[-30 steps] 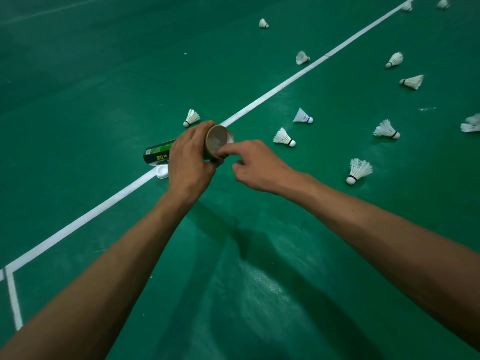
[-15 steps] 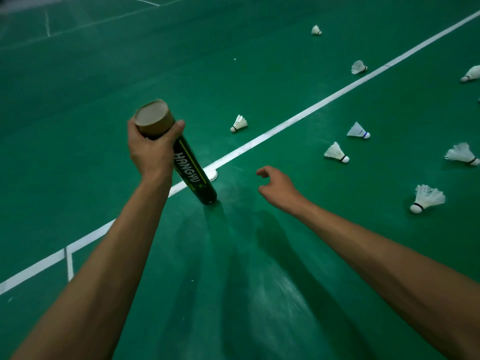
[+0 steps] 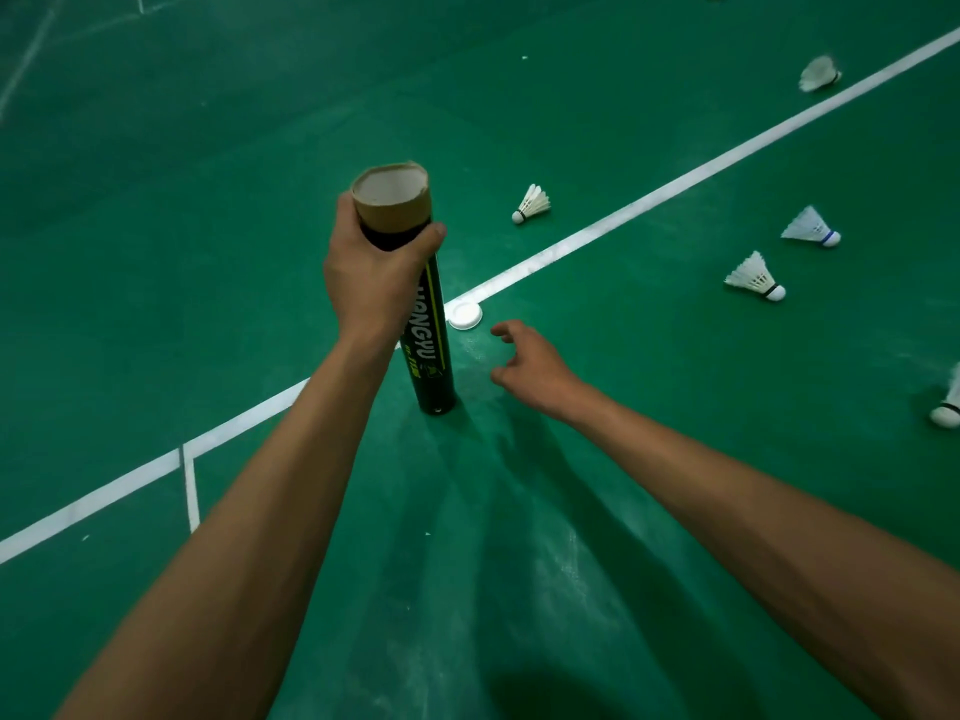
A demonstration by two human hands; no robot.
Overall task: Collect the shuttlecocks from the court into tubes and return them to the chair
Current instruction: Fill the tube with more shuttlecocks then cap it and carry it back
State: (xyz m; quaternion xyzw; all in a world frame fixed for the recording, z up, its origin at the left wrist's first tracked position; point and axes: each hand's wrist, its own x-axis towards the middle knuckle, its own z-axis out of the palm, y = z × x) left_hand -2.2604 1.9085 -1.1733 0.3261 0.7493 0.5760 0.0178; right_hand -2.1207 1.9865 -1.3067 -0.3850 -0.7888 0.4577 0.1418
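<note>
My left hand (image 3: 375,280) grips a black shuttlecock tube (image 3: 430,350) near its brown cardboard top, holding it nearly upright with its base on the green court. The tube's mouth faces up and is uncovered. My right hand (image 3: 530,363) hovers low beside the tube with fingers loosely spread, holding nothing, close to a white tube cap (image 3: 465,315) lying on the white line. Several white shuttlecocks lie on the court: one (image 3: 531,204) beyond the line, two (image 3: 756,279) (image 3: 811,228) to the right, and one (image 3: 948,402) at the right edge.
A white court line (image 3: 675,189) runs diagonally from lower left to upper right, with a thin line branching off at the left (image 3: 191,491). Another shuttlecock (image 3: 818,74) lies by the line far right. The floor is a green mat.
My left hand swung the tube from lying sideways to standing on the floor. My right hand left the tube's mouth and dropped toward the white cap.
</note>
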